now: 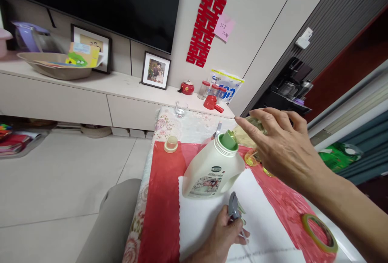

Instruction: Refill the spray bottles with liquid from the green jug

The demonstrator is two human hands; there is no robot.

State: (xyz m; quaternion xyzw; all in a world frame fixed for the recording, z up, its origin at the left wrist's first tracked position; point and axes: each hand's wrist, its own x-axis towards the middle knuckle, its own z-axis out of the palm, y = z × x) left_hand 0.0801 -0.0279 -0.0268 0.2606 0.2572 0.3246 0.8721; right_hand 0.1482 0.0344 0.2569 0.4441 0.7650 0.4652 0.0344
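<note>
A white plastic bottle [212, 172] with a green spout stands on a white sheet [263, 222] over a red cloth [160, 198]. My right hand [285, 146] is closed round a small clear glass vessel [245, 133] of pale liquid, tilted toward the green spout. Near the table's front edge, my left hand [221, 238] is closed on a grey-green pump top [235, 208], just in front of the bottle. A beige cap [171, 144] lies on the table to the bottle's left.
A roll of green tape [319, 232] lies on the red cloth at right. Small yellow lids [251, 158] sit behind the bottle, an empty glass [181, 109] at the table's far end. A low cabinet [91, 93] with photo frames and red pots lines the wall.
</note>
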